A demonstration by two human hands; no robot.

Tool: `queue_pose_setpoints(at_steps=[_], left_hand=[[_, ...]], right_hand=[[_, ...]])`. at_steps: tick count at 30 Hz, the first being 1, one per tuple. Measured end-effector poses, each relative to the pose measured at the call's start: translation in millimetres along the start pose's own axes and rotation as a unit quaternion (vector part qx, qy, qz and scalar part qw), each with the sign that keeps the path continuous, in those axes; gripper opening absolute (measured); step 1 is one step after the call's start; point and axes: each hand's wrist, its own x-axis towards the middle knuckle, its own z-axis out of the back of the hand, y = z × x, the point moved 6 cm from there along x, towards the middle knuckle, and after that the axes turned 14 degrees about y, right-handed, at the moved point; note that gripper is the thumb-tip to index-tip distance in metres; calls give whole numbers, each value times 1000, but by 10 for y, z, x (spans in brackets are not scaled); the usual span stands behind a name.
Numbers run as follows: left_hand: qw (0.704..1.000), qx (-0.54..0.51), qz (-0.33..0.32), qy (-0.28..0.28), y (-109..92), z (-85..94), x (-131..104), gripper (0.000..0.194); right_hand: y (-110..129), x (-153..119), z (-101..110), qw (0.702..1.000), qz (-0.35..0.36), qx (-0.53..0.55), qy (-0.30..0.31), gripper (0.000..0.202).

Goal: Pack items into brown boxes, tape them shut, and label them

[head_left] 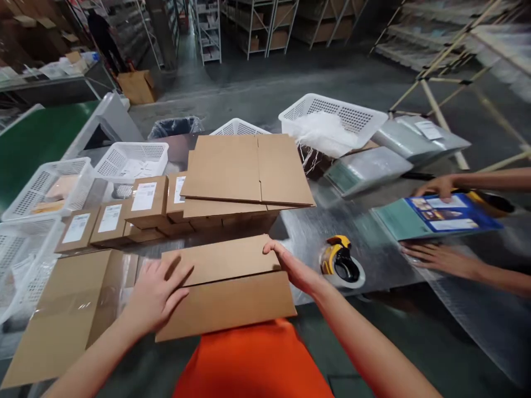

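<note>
The left hand (155, 293) lies flat, fingers spread, pressing on the left part of a flattened cardboard box (226, 287); it grips nothing. The right hand (292, 268) is likewise unclenched, with its fingertips hooked over the far right corner of the same box. The box rests on the near edge of the bench (302, 226), directly in front of the person's orange garment (253, 359), with a fold line running across its width.

Handling estimate: the box appears to be light, thin corrugated board, stiff across the panels but ready to hinge at the crease. The surface looks dry and matte, so slippage is unlikely. The edges and corners are the best holding points; pressure on a panel centre may bow it.

Surroundings:
- A taller stack of flat cartons (244, 171) stands just beyond the box, close to the right fingertips.
- Small labelled parcels (120, 218) sit in a row to the left of that stack.
- Another flat carton (66, 315) with taped film lies just left of the left hand.
- A yellow-and-black tape dispenser (341, 262) sits near the right hand, on the bench.
- White mesh baskets (133, 157) occupy the left and far sides.
- A co-worker's hands (440, 257) hold a blue printed item (440, 215) at the right, well apart from the box.

The stack and the dispenser limit free movement forward and to the right.
</note>
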Motion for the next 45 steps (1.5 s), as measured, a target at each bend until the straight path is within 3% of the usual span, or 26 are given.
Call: queue_pose_setpoints(at_steps=[3, 6, 8, 13, 17, 19, 22, 23, 25, 27, 29, 31, 33, 37, 41, 43, 45], left_hand=[[986, -114, 71, -99, 130, -194, 5, 57], [917, -320, 206, -118, 302, -448, -84, 93], [869, -414, 248, -106, 342, -567, -141, 99], [821, -511, 216, -133, 348, -596, -157, 90], [765, -575, 231, -172, 402, -627, -153, 97], [727, -620, 267, -124, 392, -715, -158, 97], [654, -692, 306, -1, 297, -878, -201, 80], [636, -703, 319, 17, 283, -910, -227, 73], [618, -706, 347, 14, 300, -937, -273, 68], [616, -699, 362, 5, 318, -944, -291, 70], [615, -698, 367, 2, 308, -941, -295, 73], [609, -703, 368, 2, 274, -924, -296, 73], [595, -715, 368, -1, 231, -897, -294, 73], [576, -738, 350, -18, 162, -823, -260, 80], [594, -737, 320, -33, 160, -757, -207, 81], [599, -737, 310, -43, 175, -742, -190, 79], [605, -738, 294, -54, 180, -728, -176, 78]], right_hand=[[4, -28, -47, 1000, -6, -3, -15, 51], [-11, -47, -99, 997, 6, 20, -72, 63], [-12, -62, -120, 993, 33, 26, -114, 79], [-85, -70, -107, 985, 66, 22, -160, 86], [-152, -25, -69, 981, 88, 6, -174, 84], [-200, -7, -62, 981, 90, 4, -171, 85], [-294, -42, 17, 985, 89, -37, -141, 75], [-350, -97, 123, 983, 75, -65, -156, 68], [-498, -324, 508, 954, 15, -128, -272, 58], [-654, -691, 980, 881, -63, -174, -436, 59], [-800, -1018, 1362, 814, -120, -191, -535, 59], [-925, -1199, 1616, 794, -147, -193, -557, 47], [-995, -1287, 1730, 798, -154, -197, -548, 34], [-951, -1454, 1587, 852, -115, -182, -478, 37], [-637, -1657, 1203, 925, -12, -72, -373, 48], [-365, -1570, 941, 947, 21, -6, -321, 48], [-37, -1277, 611, 961, 35, 11, -273, 47]])
